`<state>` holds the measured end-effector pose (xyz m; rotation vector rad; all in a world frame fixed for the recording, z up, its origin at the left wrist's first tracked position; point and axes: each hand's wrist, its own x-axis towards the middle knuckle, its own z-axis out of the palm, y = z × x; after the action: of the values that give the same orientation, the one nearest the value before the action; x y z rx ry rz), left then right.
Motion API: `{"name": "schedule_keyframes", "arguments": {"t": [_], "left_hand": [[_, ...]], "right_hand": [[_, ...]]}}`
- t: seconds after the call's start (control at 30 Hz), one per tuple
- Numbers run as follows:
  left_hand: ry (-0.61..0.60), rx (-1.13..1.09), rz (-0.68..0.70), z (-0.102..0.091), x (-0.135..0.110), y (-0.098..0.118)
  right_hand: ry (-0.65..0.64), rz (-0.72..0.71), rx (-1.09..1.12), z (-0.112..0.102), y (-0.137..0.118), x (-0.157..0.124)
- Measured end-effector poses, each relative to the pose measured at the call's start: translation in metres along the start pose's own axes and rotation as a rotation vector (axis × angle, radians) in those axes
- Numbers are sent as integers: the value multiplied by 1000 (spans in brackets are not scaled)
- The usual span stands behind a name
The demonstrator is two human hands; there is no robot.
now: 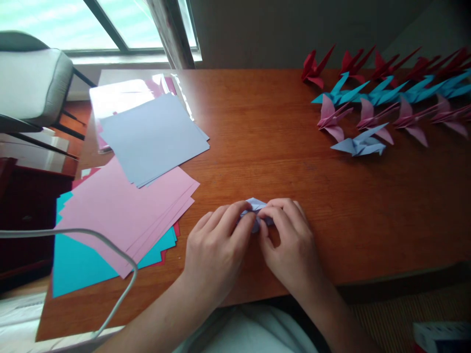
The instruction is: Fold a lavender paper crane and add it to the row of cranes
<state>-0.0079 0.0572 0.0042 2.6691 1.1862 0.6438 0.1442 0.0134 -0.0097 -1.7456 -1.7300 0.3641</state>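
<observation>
A small folded piece of pale blue paper (255,207) lies on the wooden table (268,127) near its front edge. My left hand (215,250) pinches it from the left, fingers curled over it. From the right, my right hand (290,242) grips the same piece with bent fingers. Most of the paper is hidden under my fingertips.
Stacks of flat paper sit at the left: pale blue sheets (152,137), pink sheets (117,211), teal sheets (77,264). Rows of finished paper cranes stand at the back right: red (314,66), teal (342,93), pink (331,117), one pale blue (360,144). A white cable (110,250) crosses the left corner.
</observation>
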Motion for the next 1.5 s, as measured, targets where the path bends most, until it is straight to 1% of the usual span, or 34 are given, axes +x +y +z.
{"name": "schedule_keyframes", "arguments": {"t": [0.17, 0.33, 0.53, 0.77, 0.87, 1.0, 1.07, 1.13, 1.17, 1.2, 1.27, 1.4, 1.5], "left_hand": [[-6, 9, -8, 1, -1, 0], [-9, 19, -14, 1, -1, 1], [-17, 40, -33, 1, 0, 3], [-73, -15, -59, -4, -3, -8], [-41, -5, -59, -6, -5, -13], [71, -24, -76, -9, -8, -14], [120, -55, -48, -10, -10, -13], [139, -84, 39, -11, -14, -10], [133, -94, 96, -11, -17, -9], [100, -100, 148, -11, -19, -7], [46, -101, 213, -10, -25, -5], [-3, -80, 210, -7, -33, -5], [2, -72, 204, -5, -35, -5]], "right_hand": [[23, -20, 4, -1, 5, -1], [6, 6, 61, -4, 4, 0], [-3, 3, 22, -3, 2, 1], [-4, 8, 36, -3, 4, 1], [0, 5, 41, -3, 4, 1], [7, 2, 49, -2, 4, 1], [8, 2, 53, -2, 4, 1], [11, 1, 57, -2, 4, 1], [14, 0, 62, -2, 4, 1], [18, 1, 73, -2, 4, 1], [27, 9, 119, -4, 5, 1], [48, 59, 257, -11, 4, 2], [60, 87, 295, -16, 5, 6]]}}
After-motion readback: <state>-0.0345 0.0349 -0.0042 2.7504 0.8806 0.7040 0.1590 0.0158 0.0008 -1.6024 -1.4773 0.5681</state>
